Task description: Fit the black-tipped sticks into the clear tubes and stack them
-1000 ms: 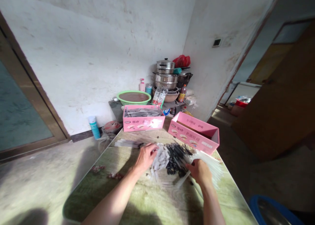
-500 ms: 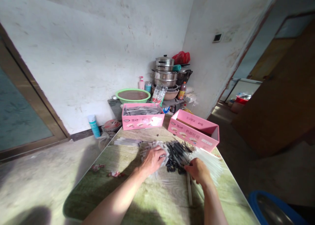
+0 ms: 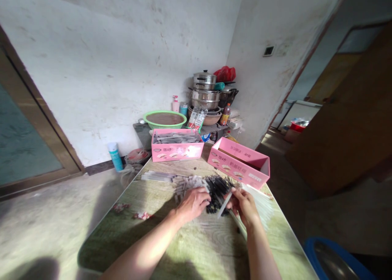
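Note:
My right hand is closed on a slim translucent whitish tube, which slants down to the left from the fingers. Curled at the edge of a heap of short white pieces is my left hand; what its fingertips pinch, if anything, is hidden. Between the hands lies a bunch of thin black sticks with thicker dark ends toward me. A spread of long clear-white tubes lies right of and partly behind my right hand. More pale sticks lie at the table's left.
A pink box filled with greyish sticks stands at the table's far edge. Right of it is a second pink box, its visible inside brown. Behind are a green basin and stacked pots. Red-and-white bits lie on the table's left.
My right hand has risen and turned, lifting a whitish tube that hung down over the table before. My left hand has shifted slightly right and nearer, off the white heap toward the black sticks.

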